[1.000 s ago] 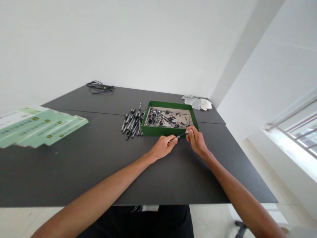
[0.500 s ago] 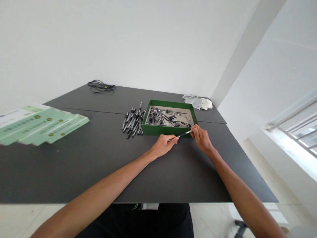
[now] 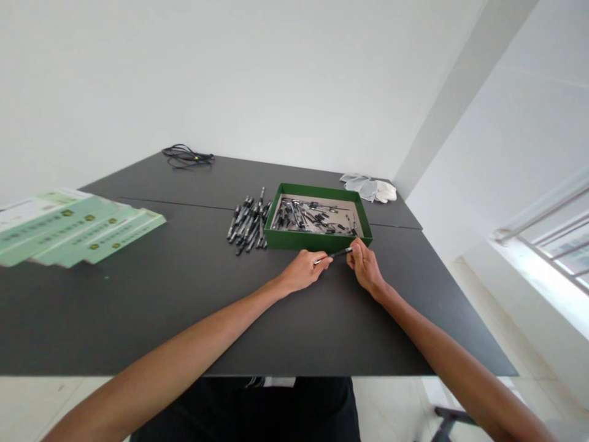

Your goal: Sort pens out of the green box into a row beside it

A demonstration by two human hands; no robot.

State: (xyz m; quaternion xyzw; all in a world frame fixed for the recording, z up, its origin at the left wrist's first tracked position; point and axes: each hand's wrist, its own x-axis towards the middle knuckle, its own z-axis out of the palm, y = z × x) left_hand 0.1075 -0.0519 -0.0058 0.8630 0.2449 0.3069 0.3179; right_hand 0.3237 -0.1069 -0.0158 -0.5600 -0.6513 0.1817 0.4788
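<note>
Between my two hands lies a dark pen point(image 3: 340, 252), held at a slant in front of the box. My left hand point(image 3: 305, 269) is closed around its left end. The fingers of my right hand point(image 3: 363, 263) pinch its right end. Just behind stands an open green box point(image 3: 294, 239) with loose pen parts point(image 3: 299, 216) scattered inside, dark and clear pieces mixed. Left of the box, a heap of pens point(image 3: 248, 226) lies on the table.
Green printed booklets point(image 3: 92, 230) are fanned out at the left. A coiled black cable point(image 3: 186, 156) lies at the back left of the dark table point(image 3: 184, 270). White gloves point(image 3: 368, 187) rest near the back right corner, and a wall rises behind.
My right hand moved slightly right half a second ago and has come back toward my left hand. Both hands keep hold of the pen.
</note>
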